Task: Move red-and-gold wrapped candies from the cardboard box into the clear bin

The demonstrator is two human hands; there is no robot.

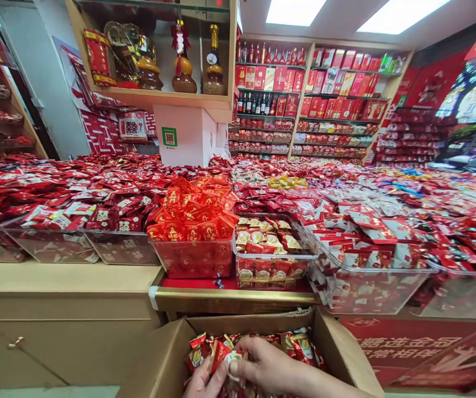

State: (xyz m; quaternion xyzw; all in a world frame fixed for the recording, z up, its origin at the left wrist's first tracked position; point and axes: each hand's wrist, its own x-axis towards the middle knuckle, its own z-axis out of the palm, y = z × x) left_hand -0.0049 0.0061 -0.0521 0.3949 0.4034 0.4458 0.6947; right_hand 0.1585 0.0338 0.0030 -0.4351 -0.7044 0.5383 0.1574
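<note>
My left hand (207,380) and my right hand (265,365) are together over an open cardboard box (164,354). Between their fingers is a small red, white and gold wrapped candy packet (220,352). The left thumb presses it from below, and the right thumb and fingers pinch it at its right side. Similar red and gold candy packets (303,348) fill the box under my hands. Just beyond the box stands a clear plastic bin (277,271) holding packets with round gold pictures, laid in rows. My hands partly cover the box's contents.
A clear bin of bright red packets (192,221) stands left of the gold-picture bin. On the right is a wide bin of red-and-white packets (366,290). A gold-edged ledge (238,301) runs behind the box. Shelves of bottles and red boxes (266,77) line the back.
</note>
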